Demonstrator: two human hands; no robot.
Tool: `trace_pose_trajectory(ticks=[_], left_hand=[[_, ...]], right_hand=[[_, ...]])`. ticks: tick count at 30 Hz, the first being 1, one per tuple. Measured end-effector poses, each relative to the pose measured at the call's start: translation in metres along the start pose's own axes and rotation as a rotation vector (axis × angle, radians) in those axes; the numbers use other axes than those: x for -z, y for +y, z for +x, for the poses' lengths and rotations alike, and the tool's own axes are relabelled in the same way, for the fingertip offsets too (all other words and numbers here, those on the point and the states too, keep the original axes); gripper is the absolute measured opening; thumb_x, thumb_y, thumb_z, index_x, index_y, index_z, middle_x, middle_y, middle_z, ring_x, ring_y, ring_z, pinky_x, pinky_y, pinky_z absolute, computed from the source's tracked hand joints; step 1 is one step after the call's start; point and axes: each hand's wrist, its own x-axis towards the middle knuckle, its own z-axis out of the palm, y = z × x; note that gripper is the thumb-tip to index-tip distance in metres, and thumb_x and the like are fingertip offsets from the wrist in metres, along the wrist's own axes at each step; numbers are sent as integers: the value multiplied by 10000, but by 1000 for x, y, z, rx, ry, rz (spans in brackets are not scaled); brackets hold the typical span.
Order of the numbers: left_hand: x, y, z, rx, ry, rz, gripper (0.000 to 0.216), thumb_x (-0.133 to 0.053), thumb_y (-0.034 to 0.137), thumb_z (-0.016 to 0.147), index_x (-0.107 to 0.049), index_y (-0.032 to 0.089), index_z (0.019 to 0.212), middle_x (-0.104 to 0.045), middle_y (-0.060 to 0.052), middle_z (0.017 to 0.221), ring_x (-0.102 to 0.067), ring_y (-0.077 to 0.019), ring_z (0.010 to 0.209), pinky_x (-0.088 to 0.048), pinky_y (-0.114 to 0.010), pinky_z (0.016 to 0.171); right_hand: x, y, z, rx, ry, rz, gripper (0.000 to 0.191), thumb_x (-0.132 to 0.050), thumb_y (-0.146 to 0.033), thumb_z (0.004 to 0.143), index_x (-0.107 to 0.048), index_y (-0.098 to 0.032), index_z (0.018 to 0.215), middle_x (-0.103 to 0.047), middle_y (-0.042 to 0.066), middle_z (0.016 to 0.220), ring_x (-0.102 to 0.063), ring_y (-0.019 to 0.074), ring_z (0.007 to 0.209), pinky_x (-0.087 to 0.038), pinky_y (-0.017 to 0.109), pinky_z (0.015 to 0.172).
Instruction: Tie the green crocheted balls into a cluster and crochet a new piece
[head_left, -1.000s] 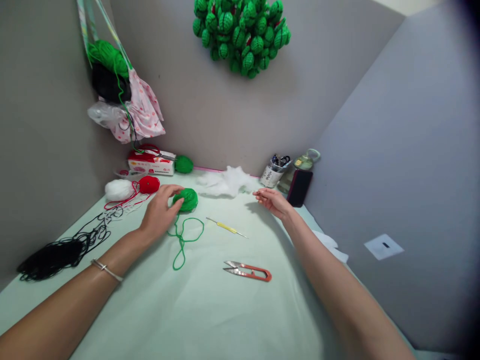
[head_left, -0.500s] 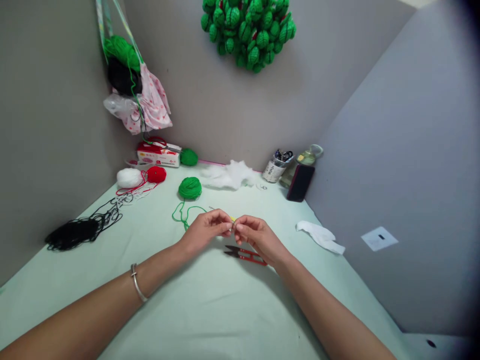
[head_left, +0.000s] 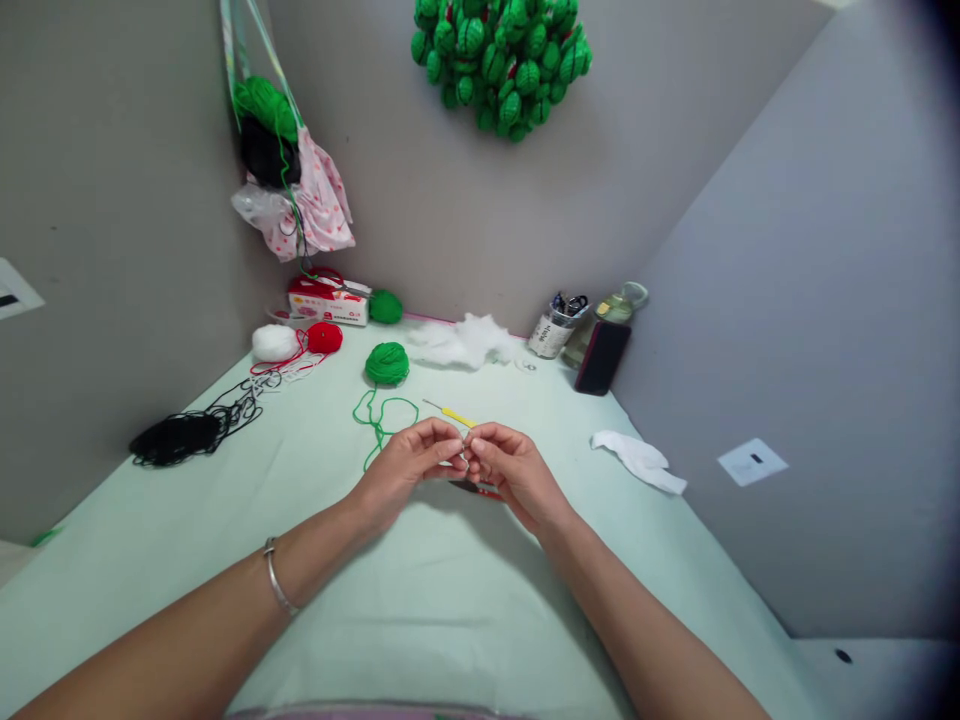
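Observation:
My left hand (head_left: 411, 466) and my right hand (head_left: 508, 470) meet above the pale green table (head_left: 420, 620), fingertips pinched together on something tiny that I cannot make out. Just beyond them lies a yellow-handled crochet hook (head_left: 450, 413). A green yarn ball (head_left: 387, 363) sits farther back, its loose strand (head_left: 381, 423) looping toward my left hand. Red-handled snips (head_left: 480, 489) lie on the table, mostly hidden under my hands.
Black yarn tangle (head_left: 180, 435) at left, white (head_left: 274, 342) and red (head_left: 325, 337) yarn balls, a red box (head_left: 328, 301), white stuffing (head_left: 465, 342), a jar of tools (head_left: 553, 328), a dark phone (head_left: 598, 356), white cloth (head_left: 637, 460). Grey partitions enclose the table; crocheted green pieces (head_left: 501, 62) hang above.
My left hand left the green yarn ball and my right hand drew back from the far side; both came together at the table's middle, pinching. The view shifted slightly left.

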Motion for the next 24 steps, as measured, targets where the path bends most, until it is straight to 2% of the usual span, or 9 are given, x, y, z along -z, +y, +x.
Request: trace_pose_trajectory(ticks=[5, 12, 18, 21, 24], left_hand=[[3, 0, -1, -33, -47, 17, 208, -727, 374, 842, -635, 186, 846, -659, -1, 746, -655, -160, 764, -520, -321, 820], [9, -2, -1, -99, 7, 179, 193, -743, 349, 822, -660, 176, 808, -678, -2, 718, -619, -136, 716, -488, -276, 765], [7, -8, -1, -75, -29, 162, 192, -716, 353, 843, -639, 177, 856, -693, -17, 775, -649, -156, 753, -498, -299, 787], [5, -10, -2, -135, 16, 246, 162, -704, 331, 842, -636, 185, 824, -682, -17, 759, -652, -169, 743, -503, -312, 780], [5, -13, -4, -255, 93, 389, 108, -709, 289, 828, -672, 196, 788, -627, -12, 821, -625, -157, 757, -506, -295, 764]], right_hand=[[1, 1, -3, -30, -42, 14, 237, -859, -379, 703, -731, -203, 798, -669, -10, 663, -554, 94, 562, -459, 253, 602], [-2, 0, -7, -85, -134, 82, 237, -859, -354, 708, -708, -198, 803, -656, -15, 702, -533, 77, 548, -445, 232, 562], [-3, 4, -7, -63, -15, 36, 220, -840, -363, 733, -706, -200, 796, -680, -7, 687, -567, 94, 574, -474, 250, 617], [-3, 9, -5, -65, 13, 36, 246, -843, -389, 724, -723, -196, 818, -693, 7, 700, -606, 115, 631, -497, 265, 667], [-3, 11, -4, -75, 19, 39, 265, -859, -396, 697, -731, -193, 809, -691, 4, 716, -599, 111, 637, -507, 273, 692]])
